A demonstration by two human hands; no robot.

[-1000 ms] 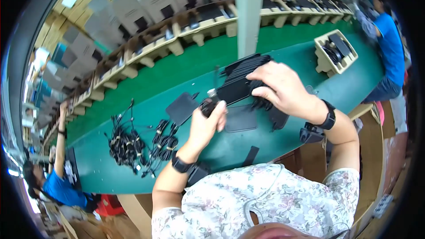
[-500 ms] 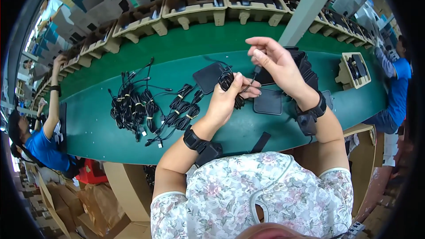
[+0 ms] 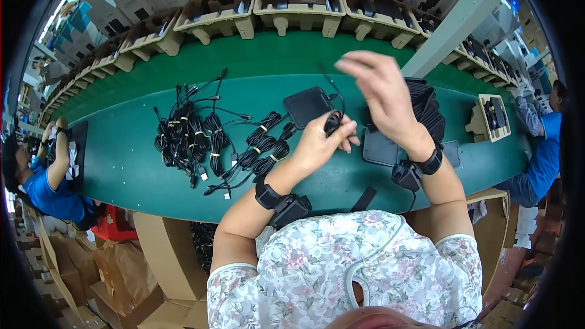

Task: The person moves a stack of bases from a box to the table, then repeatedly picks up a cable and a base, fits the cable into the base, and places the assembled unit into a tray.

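Observation:
My left hand is closed around a coiled black cable, one free end of which sticks up above the fingers. My right hand hovers to the right of it, fingers stretched out and slightly smeared by motion, with nothing visible in them. Just beyond my left hand lies a flat black square device. A similar flat black device rests below my right hand, partly covered by the wrist. To the left, several tied bundles of black cables are heaped on the green table.
A stack of black flat pieces stands right of my right hand. Farther right sits a moulded tray with black parts. Similar filled trays line the far shelf, beside a grey post. A black strip lies near the front edge. Co-workers sit either side.
My right hand has come away from the cable end it was at and its fingers have straightened. My left hand still grips the coil, now turned. The view has shifted slightly.

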